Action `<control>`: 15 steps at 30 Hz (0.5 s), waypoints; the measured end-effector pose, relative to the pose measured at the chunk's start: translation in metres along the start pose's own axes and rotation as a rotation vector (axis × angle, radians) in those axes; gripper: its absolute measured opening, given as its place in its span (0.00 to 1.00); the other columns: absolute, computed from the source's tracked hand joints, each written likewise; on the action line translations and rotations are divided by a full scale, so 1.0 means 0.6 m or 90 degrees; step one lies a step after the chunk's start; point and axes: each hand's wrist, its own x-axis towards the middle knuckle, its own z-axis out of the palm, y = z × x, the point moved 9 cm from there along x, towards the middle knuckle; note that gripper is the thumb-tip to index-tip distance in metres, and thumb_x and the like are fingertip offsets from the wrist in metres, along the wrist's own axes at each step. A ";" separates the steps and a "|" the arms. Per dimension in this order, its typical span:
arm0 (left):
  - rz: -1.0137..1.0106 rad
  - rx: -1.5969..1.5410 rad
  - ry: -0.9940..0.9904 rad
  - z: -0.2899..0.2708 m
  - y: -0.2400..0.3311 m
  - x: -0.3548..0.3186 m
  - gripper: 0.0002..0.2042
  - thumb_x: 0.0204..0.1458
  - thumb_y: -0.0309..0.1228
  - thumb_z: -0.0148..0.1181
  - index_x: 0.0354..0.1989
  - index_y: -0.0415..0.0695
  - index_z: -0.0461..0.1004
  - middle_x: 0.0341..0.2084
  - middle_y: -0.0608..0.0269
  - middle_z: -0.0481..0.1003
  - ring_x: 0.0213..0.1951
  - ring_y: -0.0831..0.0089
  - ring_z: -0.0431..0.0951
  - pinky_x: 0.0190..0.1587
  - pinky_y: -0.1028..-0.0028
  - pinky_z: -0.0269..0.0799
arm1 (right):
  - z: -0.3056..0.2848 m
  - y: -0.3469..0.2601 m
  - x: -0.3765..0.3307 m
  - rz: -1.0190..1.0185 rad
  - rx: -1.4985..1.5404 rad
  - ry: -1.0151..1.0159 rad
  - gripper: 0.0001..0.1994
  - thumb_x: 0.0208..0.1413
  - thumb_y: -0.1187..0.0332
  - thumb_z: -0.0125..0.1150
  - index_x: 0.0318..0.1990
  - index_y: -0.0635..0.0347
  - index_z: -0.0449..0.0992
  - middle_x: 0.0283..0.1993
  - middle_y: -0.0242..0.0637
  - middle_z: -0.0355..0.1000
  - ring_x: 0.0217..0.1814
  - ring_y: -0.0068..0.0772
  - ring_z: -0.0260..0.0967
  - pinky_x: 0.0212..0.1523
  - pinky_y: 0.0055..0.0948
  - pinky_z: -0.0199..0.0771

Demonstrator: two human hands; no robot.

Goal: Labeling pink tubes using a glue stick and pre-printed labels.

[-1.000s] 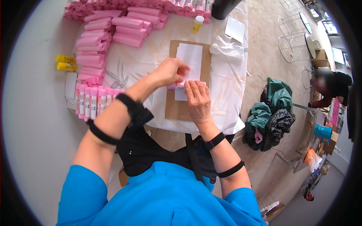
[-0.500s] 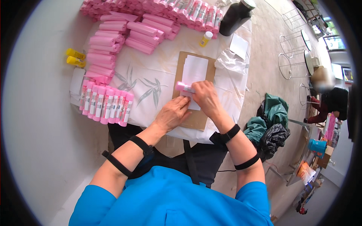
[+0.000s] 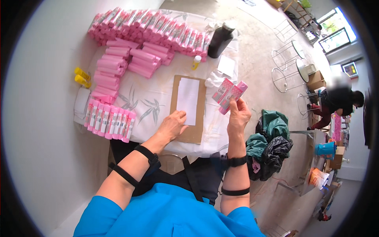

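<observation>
While the right hand (image 3: pixel 238 116) pinches a pink printed box (image 3: pixel 229 94) up over the table's right edge, a loosened grip could drop it to the floor. Left hand (image 3: pixel 172 125) rests loosely curled, holding nothing, on the cardboard sheet (image 3: pixel 199 126) beside the white paper (image 3: pixel 188 100). Far off, a black bottle (image 3: pixel 219 39); contents unseen.

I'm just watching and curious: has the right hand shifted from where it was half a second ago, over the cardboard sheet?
Yes. The right hand has gone right, off the cardboard sheet past its right edge, lifting a small pink box.
</observation>
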 end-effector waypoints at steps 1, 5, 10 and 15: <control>0.000 0.000 -0.005 0.004 -0.007 -0.001 0.17 0.48 0.32 0.64 0.45 0.39 0.75 0.51 0.59 0.72 0.53 0.62 0.72 0.54 0.68 0.71 | 0.001 -0.007 -0.011 -0.008 0.027 -0.011 0.11 0.57 0.73 0.63 0.43 0.72 0.76 0.37 0.33 0.76 0.36 0.18 0.71 0.39 0.20 0.71; 0.041 0.013 0.032 0.001 -0.002 -0.008 0.11 0.49 0.29 0.62 0.42 0.41 0.76 0.49 0.60 0.73 0.54 0.64 0.71 0.54 0.69 0.72 | -0.013 -0.043 -0.062 0.028 0.116 0.045 0.11 0.57 0.74 0.62 0.44 0.72 0.75 0.40 0.34 0.76 0.39 0.19 0.70 0.42 0.20 0.71; 0.033 -0.158 0.149 -0.118 0.075 -0.042 0.12 0.51 0.25 0.60 0.44 0.43 0.77 0.48 0.59 0.75 0.51 0.62 0.74 0.58 0.64 0.68 | -0.011 -0.145 -0.146 -0.087 -0.004 0.106 0.12 0.54 0.76 0.64 0.45 0.73 0.74 0.39 0.38 0.76 0.38 0.24 0.72 0.41 0.24 0.73; 0.083 -0.738 0.296 -0.249 0.241 -0.110 0.27 0.57 0.25 0.56 0.65 0.40 0.58 0.59 0.55 0.66 0.63 0.62 0.64 0.62 0.63 0.60 | 0.076 -0.343 -0.282 -0.681 -0.500 0.160 0.16 0.44 0.78 0.68 0.42 0.68 0.73 0.39 0.46 0.74 0.39 0.45 0.73 0.39 0.36 0.73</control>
